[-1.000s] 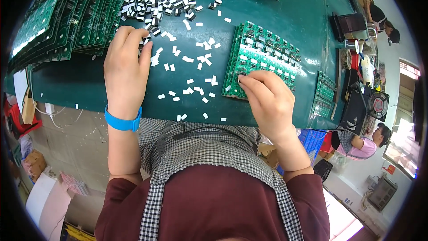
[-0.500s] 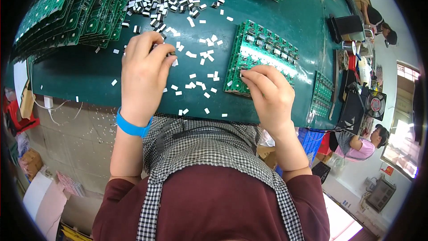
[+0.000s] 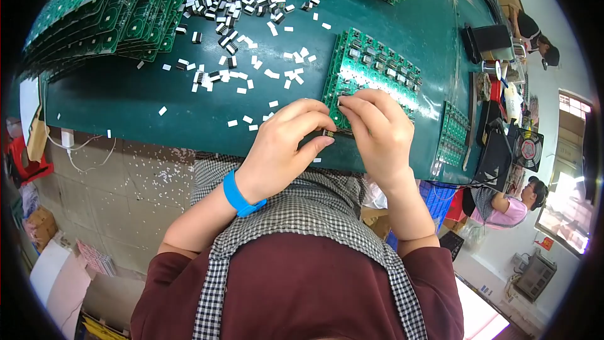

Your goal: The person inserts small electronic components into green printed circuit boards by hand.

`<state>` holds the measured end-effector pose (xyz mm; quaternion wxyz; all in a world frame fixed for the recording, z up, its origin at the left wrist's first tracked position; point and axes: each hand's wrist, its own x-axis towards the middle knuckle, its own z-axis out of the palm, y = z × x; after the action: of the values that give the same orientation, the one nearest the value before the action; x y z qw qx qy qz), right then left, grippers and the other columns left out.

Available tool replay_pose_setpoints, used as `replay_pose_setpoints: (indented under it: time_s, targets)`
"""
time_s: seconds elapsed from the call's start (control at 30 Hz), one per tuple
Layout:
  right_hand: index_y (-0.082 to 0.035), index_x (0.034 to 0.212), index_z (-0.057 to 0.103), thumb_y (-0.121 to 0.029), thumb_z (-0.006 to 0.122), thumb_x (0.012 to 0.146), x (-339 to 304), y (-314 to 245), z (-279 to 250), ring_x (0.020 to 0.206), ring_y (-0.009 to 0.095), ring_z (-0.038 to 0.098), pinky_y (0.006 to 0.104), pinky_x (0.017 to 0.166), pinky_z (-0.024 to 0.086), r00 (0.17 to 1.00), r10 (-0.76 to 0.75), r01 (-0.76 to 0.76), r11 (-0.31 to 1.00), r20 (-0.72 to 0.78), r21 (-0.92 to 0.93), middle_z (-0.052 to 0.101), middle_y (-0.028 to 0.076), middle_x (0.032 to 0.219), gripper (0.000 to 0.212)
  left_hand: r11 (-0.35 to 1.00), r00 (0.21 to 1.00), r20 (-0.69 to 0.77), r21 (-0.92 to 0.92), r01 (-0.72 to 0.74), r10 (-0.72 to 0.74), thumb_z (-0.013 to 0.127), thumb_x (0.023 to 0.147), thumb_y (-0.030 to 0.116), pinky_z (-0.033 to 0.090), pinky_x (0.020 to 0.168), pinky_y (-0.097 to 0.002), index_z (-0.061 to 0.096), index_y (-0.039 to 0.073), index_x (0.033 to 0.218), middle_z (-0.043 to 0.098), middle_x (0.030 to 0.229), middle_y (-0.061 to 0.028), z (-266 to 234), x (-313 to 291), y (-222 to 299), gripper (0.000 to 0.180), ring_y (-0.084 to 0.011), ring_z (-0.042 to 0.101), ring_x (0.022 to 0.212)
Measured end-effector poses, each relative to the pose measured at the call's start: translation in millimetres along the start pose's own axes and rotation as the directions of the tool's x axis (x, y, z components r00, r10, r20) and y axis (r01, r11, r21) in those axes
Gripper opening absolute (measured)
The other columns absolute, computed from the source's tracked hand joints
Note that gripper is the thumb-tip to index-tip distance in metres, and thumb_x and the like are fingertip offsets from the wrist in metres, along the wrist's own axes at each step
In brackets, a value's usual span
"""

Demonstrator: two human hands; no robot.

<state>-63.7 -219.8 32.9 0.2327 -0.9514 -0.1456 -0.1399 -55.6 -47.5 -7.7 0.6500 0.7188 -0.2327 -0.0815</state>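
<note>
In came the small, dark, block-shaped component [image 3: 328, 133], pinched between the left hand's [image 3: 277, 141] thumb and fingers beside the green rectangular circuit-board stack [image 3: 377, 77]! The right hand [image 3: 384, 131] bunched its fingertips at the stack's near-left corner, its grip impossible to tell; this looked like part-placing, the next move calling for careful alignment.

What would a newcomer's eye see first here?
Probably the heap of small black and white parts, top left of centre on the green table. Next, the green circuit boards stacked at upper left. Near the middle, the left hand and right hand are close together at a populated board.
</note>
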Motion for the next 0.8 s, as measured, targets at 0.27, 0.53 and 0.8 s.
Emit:
replay_pose_setpoints:
  time_s: [0.27,0.53,0.8]
  targets:
    - [-0.005,0.093,0.067,0.001,0.068,0.069,-4,1,-5,0.075,0.022,0.062,0.0321,0.061,0.051,0.996,-0.056,0.062,0.995,0.069,-0.083,0.061,0.006,0.086,0.025,0.998,0.999,-0.015,0.051,-0.027,0.028,0.068,0.076,0.004,0.049,0.077,-0.0364,0.062,0.004,0.091,0.059,0.102,-0.0108,1,-1,-1,0.016,-0.0283,0.06,0.091]
    - [-0.005,0.095,0.067,0.001,0.071,0.07,-11,-14,-17,0.081,0.021,0.063,0.0293,0.065,0.052,0.998,0.02,-0.01,0.99,-0.067,0.144,0.063,0.008,0.089,0.027,1.0,0.994,-0.105,0.016,0.013,-0.011,0.07,0.073,0.002,0.05,0.069,-0.032,0.065,0.004,0.097,0.061,0.098,-0.0104,-1,-4,5,0.024,-0.0219,0.062,0.085]
    - [0.003,0.092,0.065,0.005,0.071,0.075,-37,-22,-15,0.087,0.017,0.065,0.0274,0.075,0.056,0.951,0.278,-0.297,0.714,0.132,0.634,0.065,0.011,0.093,0.018,0.904,0.938,0.025,0.258,-0.34,0.346,0.065,0.075,-0.003,0.052,0.069,-0.035,0.057,0.001,0.107,0.062,0.095,-0.0113,2,-8,18,0.033,-0.0278,0.063,0.083]
